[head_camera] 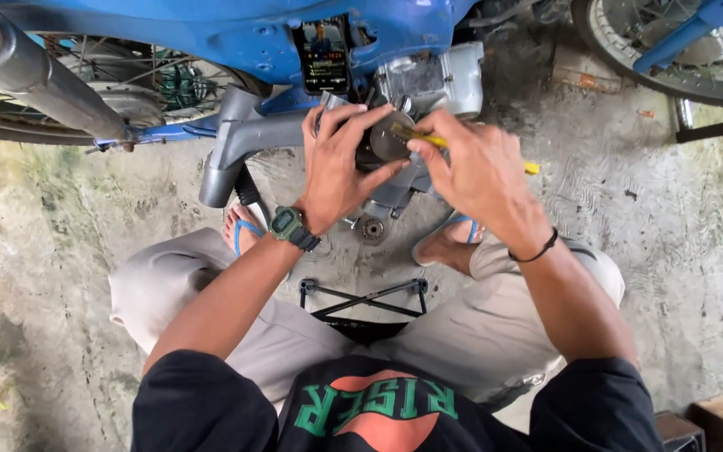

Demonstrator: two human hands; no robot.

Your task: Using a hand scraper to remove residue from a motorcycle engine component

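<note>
**Both hands at the engine of a blue motorbike**

Stained, cracked concrete floor (679,218) all around, grey with green patches. Blue motorbike (236,33) across the top, engine casing (441,75) pale grey at its middle. Just left of the engine, a phone (325,57) with lit screen propped against the blue frame; further left, a grey swingarm (240,142) sloping down and a chrome exhaust pipe (27,71) toward the corner. Well right of the engine, the spoked wheel (671,42) of a second blue bike.

Directly below the engine, left hand (340,167) spread wide, fingers pressed around a round metal disc (388,138), green wristwatch (290,226) on the wrist. Right hand (479,172) closed around a yellow-handled tool (428,140), tip laid on the disc, handle end poking out at the far side of the hand; black cord bracelet (537,249) on that wrist.

Below the engine on the floor, a small round metal part (372,228), between feet in blue sandals (243,230). Nearer the body, a low black metal stand (366,299) between beige-trousered knees.
</note>
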